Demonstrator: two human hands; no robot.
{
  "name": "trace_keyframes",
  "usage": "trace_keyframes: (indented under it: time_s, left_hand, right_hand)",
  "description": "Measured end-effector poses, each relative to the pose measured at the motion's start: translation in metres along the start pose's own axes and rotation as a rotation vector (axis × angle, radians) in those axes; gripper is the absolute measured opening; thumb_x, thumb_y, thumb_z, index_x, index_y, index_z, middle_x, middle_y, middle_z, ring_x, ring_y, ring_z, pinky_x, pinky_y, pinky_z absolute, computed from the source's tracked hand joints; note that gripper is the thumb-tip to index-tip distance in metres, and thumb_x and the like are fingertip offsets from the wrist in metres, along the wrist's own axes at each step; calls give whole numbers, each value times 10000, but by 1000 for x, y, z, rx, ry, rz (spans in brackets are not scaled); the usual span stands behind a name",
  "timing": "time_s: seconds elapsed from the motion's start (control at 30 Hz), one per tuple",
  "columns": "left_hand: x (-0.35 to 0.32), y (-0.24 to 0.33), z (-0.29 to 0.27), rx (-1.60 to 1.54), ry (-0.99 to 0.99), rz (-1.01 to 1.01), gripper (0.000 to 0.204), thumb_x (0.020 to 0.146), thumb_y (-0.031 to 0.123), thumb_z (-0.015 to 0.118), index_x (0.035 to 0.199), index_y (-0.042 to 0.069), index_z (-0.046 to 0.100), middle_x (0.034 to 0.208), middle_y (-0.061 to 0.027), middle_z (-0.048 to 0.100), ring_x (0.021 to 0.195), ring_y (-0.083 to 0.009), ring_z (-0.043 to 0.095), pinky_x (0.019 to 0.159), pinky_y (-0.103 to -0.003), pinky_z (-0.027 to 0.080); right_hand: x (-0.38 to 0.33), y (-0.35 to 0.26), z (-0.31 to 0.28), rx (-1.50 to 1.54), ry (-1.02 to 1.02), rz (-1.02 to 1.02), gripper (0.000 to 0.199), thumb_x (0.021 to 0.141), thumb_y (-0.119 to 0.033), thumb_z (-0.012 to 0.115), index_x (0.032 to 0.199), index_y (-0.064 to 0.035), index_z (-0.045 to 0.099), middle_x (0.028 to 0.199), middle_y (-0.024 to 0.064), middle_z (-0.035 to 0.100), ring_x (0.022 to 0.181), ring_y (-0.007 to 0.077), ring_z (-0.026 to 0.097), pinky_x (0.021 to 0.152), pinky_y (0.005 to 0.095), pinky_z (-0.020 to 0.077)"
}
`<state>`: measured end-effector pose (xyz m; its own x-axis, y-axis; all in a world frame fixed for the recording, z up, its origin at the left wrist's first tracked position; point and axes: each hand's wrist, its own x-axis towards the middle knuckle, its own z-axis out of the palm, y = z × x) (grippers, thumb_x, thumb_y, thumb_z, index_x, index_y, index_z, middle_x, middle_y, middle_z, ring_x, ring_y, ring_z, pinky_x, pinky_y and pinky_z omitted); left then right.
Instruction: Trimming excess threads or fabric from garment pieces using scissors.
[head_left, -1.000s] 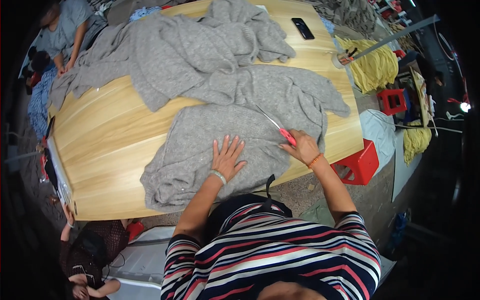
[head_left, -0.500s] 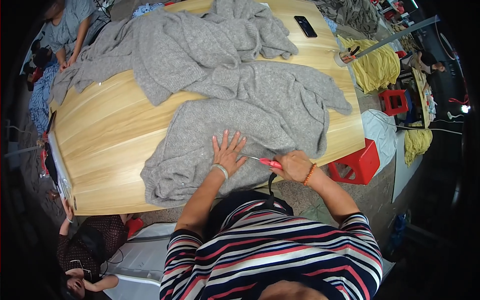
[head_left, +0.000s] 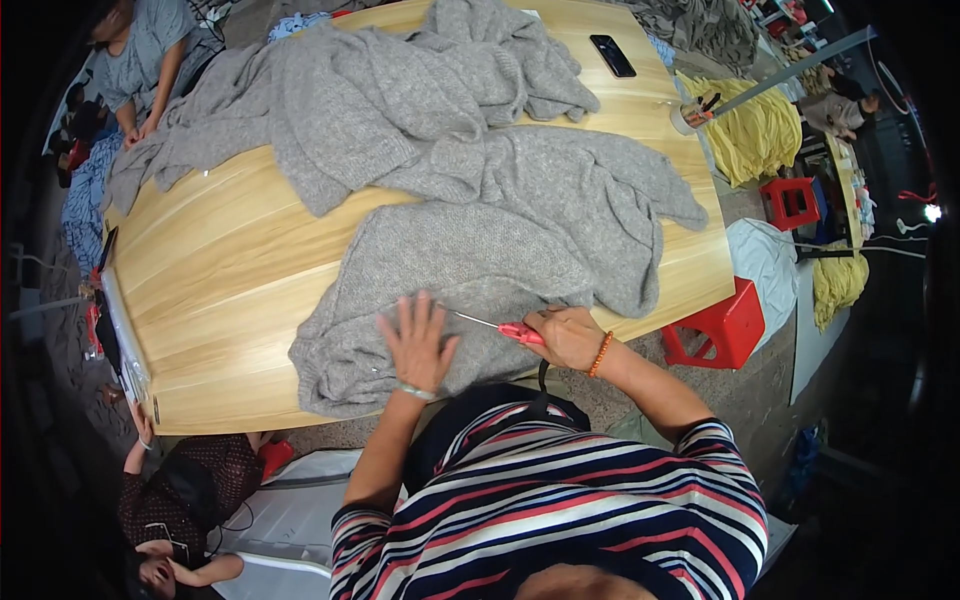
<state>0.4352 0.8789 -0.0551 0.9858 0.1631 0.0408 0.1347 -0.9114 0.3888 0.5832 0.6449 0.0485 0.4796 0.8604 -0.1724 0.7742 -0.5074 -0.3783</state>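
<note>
A grey knitted garment (head_left: 455, 245) lies spread and rumpled on the wooden table in front of me. My left hand (head_left: 417, 345) is over its near part with fingers spread, slightly smeared by motion; it holds nothing. My right hand (head_left: 572, 338) is closed round a red-handled tool (head_left: 518, 333) with a long thin metal shaft. The shaft points left across the knit, its tip ending close to my left fingers. What kind of tip it has is too small to make out.
More grey knitwear (head_left: 370, 110) covers the far side of the wooden table (head_left: 220, 300). A phone (head_left: 612, 56) and a cup of tools (head_left: 690, 116) sit at the far right. A red stool (head_left: 725, 325) stands beside the table. Co-workers are at the far left and lower left.
My left hand has moved left and nearer to me across the knit. My right hand has shifted slightly left with the tool, and more of its shaft now shows.
</note>
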Motion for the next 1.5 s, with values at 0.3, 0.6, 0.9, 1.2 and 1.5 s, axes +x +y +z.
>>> trace_keyframes:
  time_s: [0.3, 0.6, 0.9, 1.2, 1.5]
  left_hand:
    - [-29, -37, 15, 33, -52, -144, 609, 852, 459, 643, 1396, 205, 542, 1597, -78, 277, 1450, -531, 43, 1075, -745, -41]
    - [-28, -36, 8, 139, -114, -116, 523, 871, 457, 592, 1309, 172, 620, 1580, -111, 320, 1441, -492, 186, 1074, -752, 51]
    - [-20, -15, -6, 421, -346, -122, 813, 898, 644, 486, 1488, 96, 377, 1471, -246, 410, 1349, -470, 375, 1060, -645, 313]
    - [-21, -98, 12, -284, 47, -36, 741, 947, 548, 477, 1467, 26, 400, 1508, -228, 381, 1376, -419, 368, 1114, -591, 278]
    - [-50, -113, 44, 549, 47, 33, 681, 931, 565, 469, 1487, 177, 408, 1551, -159, 344, 1377, -458, 351, 1060, -712, 237]
  right_hand:
    - [22, -29, -2, 23, -180, -34, 291, 868, -350, 656, 840, -62, 631, 638, 167, 635, 655, 345, 666, 576, 451, 519]
    - [54, -33, 37, 92, -67, 14, 515, 934, -439, 510, 665, -36, 682, 672, 207, 655, 668, 390, 662, 623, 493, 521]
    - [41, -35, 34, 65, -46, -80, 316, 767, -345, 707, 760, -29, 705, 764, 163, 695, 776, 344, 685, 699, 437, 538]
    - [13, -24, 59, 127, -19, -31, 286, 778, -302, 696, 821, -26, 634, 796, 182, 681, 817, 352, 678, 737, 455, 526]
    - [31, -43, 70, 65, -118, -117, 289, 738, -305, 705, 776, -22, 658, 755, 168, 687, 784, 341, 686, 733, 425, 539]
